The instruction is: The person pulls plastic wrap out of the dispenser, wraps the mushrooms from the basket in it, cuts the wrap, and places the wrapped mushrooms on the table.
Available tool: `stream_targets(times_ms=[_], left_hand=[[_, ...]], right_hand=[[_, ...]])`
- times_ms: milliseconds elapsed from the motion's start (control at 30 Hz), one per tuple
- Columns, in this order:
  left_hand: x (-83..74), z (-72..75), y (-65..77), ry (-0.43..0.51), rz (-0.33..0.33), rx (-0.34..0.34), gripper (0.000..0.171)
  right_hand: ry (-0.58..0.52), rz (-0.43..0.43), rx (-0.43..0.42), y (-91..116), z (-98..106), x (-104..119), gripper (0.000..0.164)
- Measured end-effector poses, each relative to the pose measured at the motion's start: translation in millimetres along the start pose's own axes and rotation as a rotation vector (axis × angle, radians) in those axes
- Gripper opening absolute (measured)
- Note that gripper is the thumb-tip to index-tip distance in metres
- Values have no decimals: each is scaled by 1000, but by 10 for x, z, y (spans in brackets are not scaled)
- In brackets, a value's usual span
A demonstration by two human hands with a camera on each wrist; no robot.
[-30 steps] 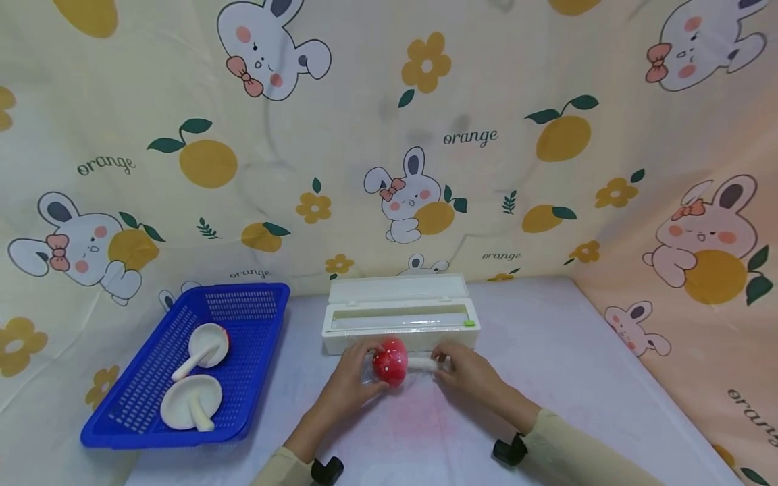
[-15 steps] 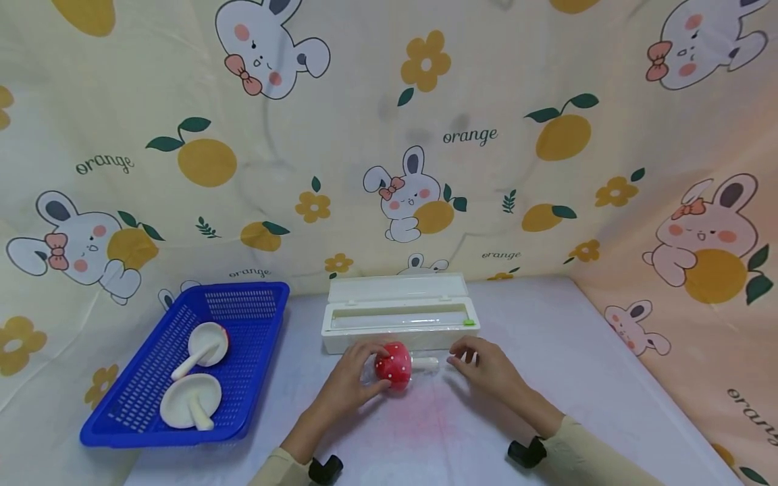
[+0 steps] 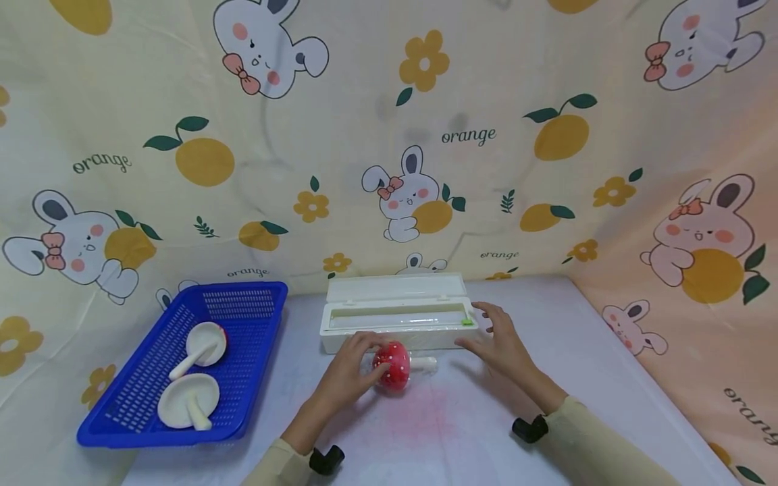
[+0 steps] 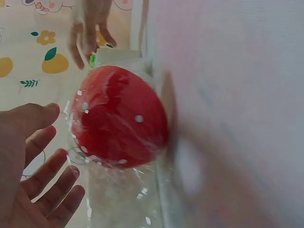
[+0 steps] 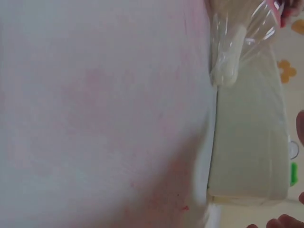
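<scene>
A toy mushroom (image 3: 394, 366), its red cap dotted white, lies on its side wrapped in clear plastic film (image 4: 118, 190) in front of a white cling film dispenser (image 3: 398, 337). My left hand (image 3: 348, 370) is beside the cap; in the left wrist view its fingers are spread and apart from the film. The mushroom's pale stem (image 5: 230, 59) points right. My right hand (image 3: 501, 344) is at the dispenser's right end with thumb and fingers parted, holding nothing. Whether it touches the dispenser I cannot tell. The dispenser's lid (image 3: 395, 289) stands up, and a green slider (image 3: 467, 322) sits on its right side.
To the left stands a blue basket (image 3: 252, 378) with two more mushrooms (image 3: 193, 398) in it, pale undersides up. A pinkish stain (image 3: 419, 422) marks the white table cover (image 3: 583, 405). A printed cloth (image 3: 340, 135) hangs behind.
My right hand has let go of the stem end, moved right and up to the dispenser's end, and spread its fingers. The left hand has stayed beside the cap.
</scene>
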State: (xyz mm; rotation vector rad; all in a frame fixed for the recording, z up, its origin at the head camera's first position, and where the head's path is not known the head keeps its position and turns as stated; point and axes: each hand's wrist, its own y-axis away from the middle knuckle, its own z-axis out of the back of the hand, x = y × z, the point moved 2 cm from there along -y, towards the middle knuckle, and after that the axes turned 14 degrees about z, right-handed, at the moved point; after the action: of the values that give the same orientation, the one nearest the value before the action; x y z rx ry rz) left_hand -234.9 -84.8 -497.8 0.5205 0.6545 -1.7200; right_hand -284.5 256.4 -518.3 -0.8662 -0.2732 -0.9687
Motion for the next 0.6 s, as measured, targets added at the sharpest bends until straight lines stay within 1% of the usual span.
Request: stream_targets(times_ms=[67, 133, 267, 367, 467, 600], left_hand=[[-56, 12, -41, 4, 13, 12, 45], [-123, 23, -89, 11, 22, 25, 43], [-263, 31, -203, 47, 21, 64, 37], [-338, 15, -315, 78, 18, 96, 35], [-389, -9, -445, 99, 40, 129, 35], [-427, -39, -626, 98, 50, 163, 33]], right_hand=[[-15, -34, 39, -37, -23, -52, 102], [-25, -59, 68, -71, -52, -102, 106], [-37, -126, 116, -111, -110, -187, 110], [-44, -171, 149, -123, -144, -228, 112], [-56, -181, 160, -138, -159, -243, 112], [-70, -166, 149, -163, -156, -267, 108]])
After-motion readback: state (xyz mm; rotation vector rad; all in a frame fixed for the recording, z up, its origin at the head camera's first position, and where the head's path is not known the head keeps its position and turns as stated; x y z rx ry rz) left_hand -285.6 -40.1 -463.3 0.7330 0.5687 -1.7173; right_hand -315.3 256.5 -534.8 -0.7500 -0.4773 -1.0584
